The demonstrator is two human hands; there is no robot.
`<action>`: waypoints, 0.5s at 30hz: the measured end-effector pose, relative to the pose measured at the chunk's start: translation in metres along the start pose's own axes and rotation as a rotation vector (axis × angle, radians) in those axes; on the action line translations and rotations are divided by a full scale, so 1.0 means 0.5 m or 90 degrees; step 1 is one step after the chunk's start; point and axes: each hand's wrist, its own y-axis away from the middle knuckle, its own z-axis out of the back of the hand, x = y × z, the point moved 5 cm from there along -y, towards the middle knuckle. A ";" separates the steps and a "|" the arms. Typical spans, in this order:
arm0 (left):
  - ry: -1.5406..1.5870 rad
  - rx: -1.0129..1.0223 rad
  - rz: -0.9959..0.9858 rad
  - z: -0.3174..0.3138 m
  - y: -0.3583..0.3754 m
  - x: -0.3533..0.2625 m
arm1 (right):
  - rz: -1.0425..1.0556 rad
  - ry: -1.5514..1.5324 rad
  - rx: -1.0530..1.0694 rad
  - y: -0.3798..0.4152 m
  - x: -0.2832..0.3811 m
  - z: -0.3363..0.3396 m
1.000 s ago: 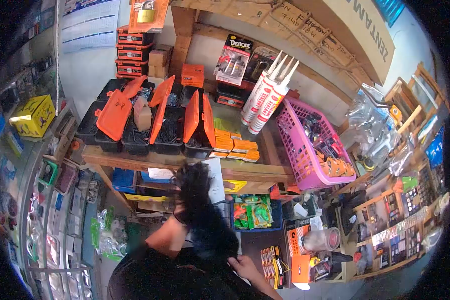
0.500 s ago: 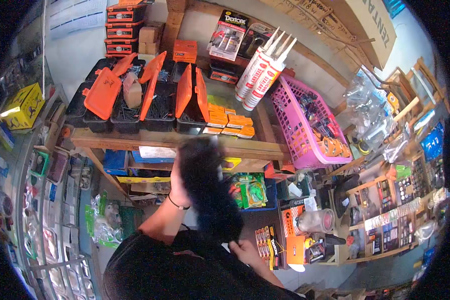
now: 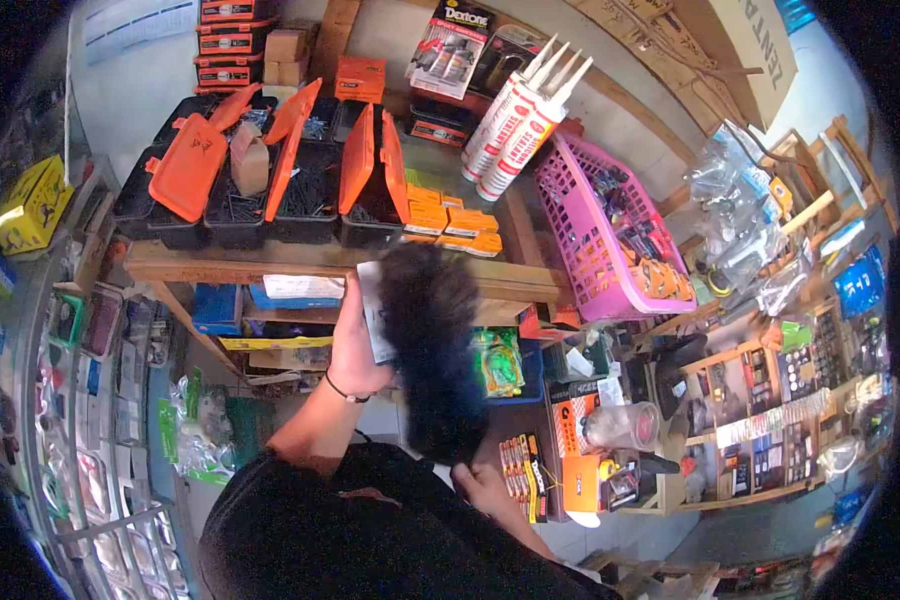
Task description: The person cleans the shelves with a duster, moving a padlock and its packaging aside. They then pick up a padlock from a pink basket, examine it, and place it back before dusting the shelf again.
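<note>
Far left: yellow box [image 3: 30, 205] on the glass side case, print not legible. Upper left: calendar sheet [image 3: 140, 32] on wall, text too small. Below it, black bins of dark nails [image 3: 310, 195] on the wooden counter [image 3: 200, 265], orange lids [image 3: 187, 165] tipped up, likely for quick picking; handwriting on one lid, unreadable. Cardboard block [image 3: 249, 160] stands in one bin.

Center: left hand [image 3: 355, 345] curled round the edge of a white card [image 3: 373, 312], thumb up its side, likely to keep it upright; far fingers hidden, any print on it not readable. Black fluffy duster [image 3: 435, 360], by its look, stands mid-frame and covers part of the card. Right hand [image 3: 482, 488], lower center, is closed round the duster's lower end, probably its handle.

Upper center: blister card [image 3: 452, 50] reads "Dextone". Cartridges [image 3: 515, 140] read "Silicone Sealant", nozzles up, probably so they stand on their flat ends.

Right: pink basket [image 3: 580, 220] corrals loose packs, presumably to stop spilling. Upper right: carton [image 3: 755, 50] reads "ZENTA", rest cut off. Lower right of center: hanging packs [image 3: 525, 475], seemingly "Dextone" too.
</note>
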 end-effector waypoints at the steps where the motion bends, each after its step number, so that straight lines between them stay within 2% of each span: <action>1: 0.014 0.115 0.039 0.002 -0.006 0.005 | -0.020 0.063 0.053 -0.004 -0.025 -0.011; 3: 0.046 0.344 0.111 -0.021 -0.001 0.008 | -0.006 -0.018 0.020 -0.014 -0.038 -0.014; 4: 0.047 0.342 0.110 -0.030 0.005 0.005 | 0.009 -0.097 -0.008 -0.015 -0.037 -0.012; 5: 0.041 0.195 0.062 -0.021 0.006 -0.002 | -0.062 -0.174 -0.021 -0.016 -0.047 -0.011; 6: 0.034 0.047 0.016 -0.012 0.009 -0.009 | -0.066 -0.176 -0.019 -0.013 -0.041 -0.010; 7: 0.033 0.034 0.008 -0.011 0.006 -0.006 | -0.025 -0.077 0.001 -0.009 -0.028 -0.010; 8: 0.095 0.140 0.094 -0.041 0.020 -0.003 | 0.018 0.022 0.019 -0.005 -0.010 -0.010; 9: -0.089 0.134 0.092 -0.022 0.012 -0.007 | 0.069 0.121 0.005 0.004 0.021 0.000; 10: -0.271 0.127 0.086 0.006 -0.002 -0.005 | 0.069 0.121 0.003 0.003 0.011 -0.002; 11: 0.006 0.333 0.073 -0.001 -0.002 0.004 | 0.018 0.008 -0.035 0.001 -0.015 0.002; 12: 0.080 0.185 0.096 -0.036 0.026 -0.001 | -0.033 -0.104 -0.072 0.001 -0.034 0.006; 13: 0.058 0.101 0.053 -0.022 0.018 0.001 | -0.034 -0.207 -0.086 0.002 -0.034 0.006; 14: 0.037 0.016 0.012 -0.005 0.014 -0.001 | -0.036 -0.205 -0.084 0.006 -0.034 0.005; 15: 0.029 0.038 0.017 -0.009 0.018 -0.001 | -0.001 -0.065 -0.051 0.009 -0.025 0.001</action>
